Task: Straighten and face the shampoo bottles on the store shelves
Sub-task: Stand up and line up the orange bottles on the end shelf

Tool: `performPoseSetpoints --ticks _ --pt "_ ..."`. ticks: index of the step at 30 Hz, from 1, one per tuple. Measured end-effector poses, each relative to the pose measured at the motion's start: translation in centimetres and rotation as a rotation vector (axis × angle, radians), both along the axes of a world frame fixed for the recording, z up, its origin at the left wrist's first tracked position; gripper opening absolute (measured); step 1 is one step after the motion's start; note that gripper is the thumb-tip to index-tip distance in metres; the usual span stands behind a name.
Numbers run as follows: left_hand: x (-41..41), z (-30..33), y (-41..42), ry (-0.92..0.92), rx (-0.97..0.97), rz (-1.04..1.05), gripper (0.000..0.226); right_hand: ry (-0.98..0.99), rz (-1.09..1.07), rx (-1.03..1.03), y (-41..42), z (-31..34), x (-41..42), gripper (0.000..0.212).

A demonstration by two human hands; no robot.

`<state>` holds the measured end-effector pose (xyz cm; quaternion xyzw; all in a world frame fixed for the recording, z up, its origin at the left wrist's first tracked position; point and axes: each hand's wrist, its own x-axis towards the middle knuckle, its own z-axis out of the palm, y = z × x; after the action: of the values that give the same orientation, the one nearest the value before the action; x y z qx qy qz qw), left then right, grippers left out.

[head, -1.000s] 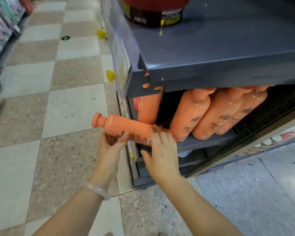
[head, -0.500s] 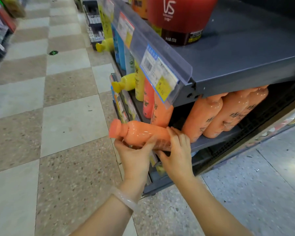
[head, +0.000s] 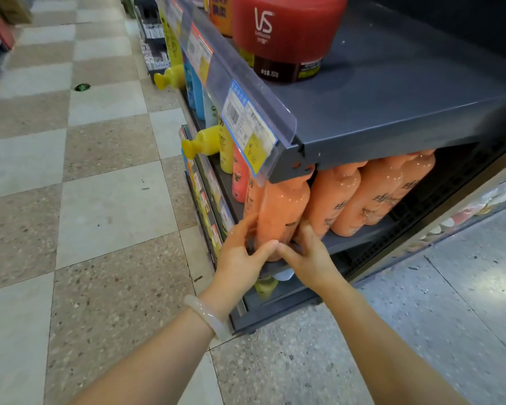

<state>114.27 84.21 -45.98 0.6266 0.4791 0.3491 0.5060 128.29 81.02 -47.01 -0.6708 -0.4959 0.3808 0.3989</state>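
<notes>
Bracing the glossy orange plastic shampoo bottle [head: 281, 211] upright at the grey metal shelf's [head: 342, 241] front corner, I note my left hand [head: 240, 255] and right hand [head: 307, 255] clamped on its base, presumably to seat and square it.

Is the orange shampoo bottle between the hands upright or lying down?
Upright. The orange shampoo bottle stands on the grey metal shelf, neck up under the shelf above; the left hand and right hand bracket its base.
</notes>
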Motion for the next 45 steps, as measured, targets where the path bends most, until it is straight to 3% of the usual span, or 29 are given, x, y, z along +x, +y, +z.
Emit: performPoseSetpoints --ticks 5,10,14,16,19,23,25,28,31,37,40,45 --pt "-0.7 -1.2 0.3 0.001 -0.039 -0.069 0.055 -0.021 -0.035 0.040 -0.6 -0.5 -0.5 0.058" --pt "-0.7 -2.3 1.0 0.168 -0.005 -0.153 0.071 0.060 -0.143 0.162 -1.2 0.2 -1.5 0.061" --pt "0.2 -3.5 0.8 0.204 0.074 -0.042 0.059 0.055 -0.311 0.147 0.0 1.4 -3.3 0.076" --pt "0.6 -3.4 0.2 0.180 0.115 0.051 0.052 -0.003 -0.358 0.095 0.4 1.7 -3.7 0.072" --pt "0.7 -3.3 0.0 0.183 0.146 0.121 0.047 -0.009 -0.311 0.076 0.6 1.6 -3.1 0.064" --pt "-0.1 -4.0 0.5 0.237 0.184 0.065 0.060 0.003 -0.142 0.070 0.5 0.8 -1.5 0.052" --pt "-0.2 -4.7 0.7 0.296 0.201 0.039 0.062 -0.097 -0.169 0.057 0.5 0.2 -1.6 0.066" --pt "0.1 -5.4 0.4 0.265 0.138 0.079 0.046 -0.184 -0.311 0.054 0.6 0.0 -3.2 0.090" --pt "0.3 -4.9 -0.3 0.290 0.198 0.127 0.034 -0.136 -0.423 0.060 0.7 0.5 -4.2 0.075" --pt "0.2 -4.3 0.1 0.336 0.225 0.085 0.043 -0.170 -0.329 0.056 -0.4 0.1 -3.1 0.054" --pt "0.5 -4.5 0.2 0.393 0.305 0.069 0.047 -0.200 -0.333 0.079 -0.2 -0.3 -3.4 0.055" --pt "0.4 -4.7 0.0 0.353 0.335 0.065 0.032 -0.182 -0.511 0.060 0.9 -0.5 -4.5 0.066"
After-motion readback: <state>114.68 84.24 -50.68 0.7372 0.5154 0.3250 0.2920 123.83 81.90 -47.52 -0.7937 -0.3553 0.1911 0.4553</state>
